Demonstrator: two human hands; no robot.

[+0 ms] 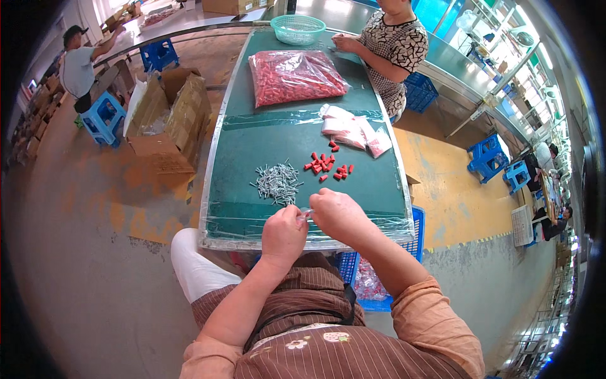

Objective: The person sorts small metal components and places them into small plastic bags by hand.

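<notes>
Close to the table's front edge, my left hand [285, 234] and my right hand [339, 216] are closed on a small clear plastic bag [305, 215], pinching it between them. What the bag holds is too small to make out. Just beyond my left hand lies a loose heap of thin grey metal pins or screws [278, 184]. Farther off and to the right, short red plastic caps [322, 165] are scattered. Behind these, a stack of small clear bags [344, 128] lies at the table's right side.
A large clear bag of red parts [297, 77] and a green basket [298, 30] stand toward the table's far end. There a co-worker [396, 44] works at the right edge. A blue crate [372, 305] with packed bags is below the table; an open carton [169, 123] stands left.
</notes>
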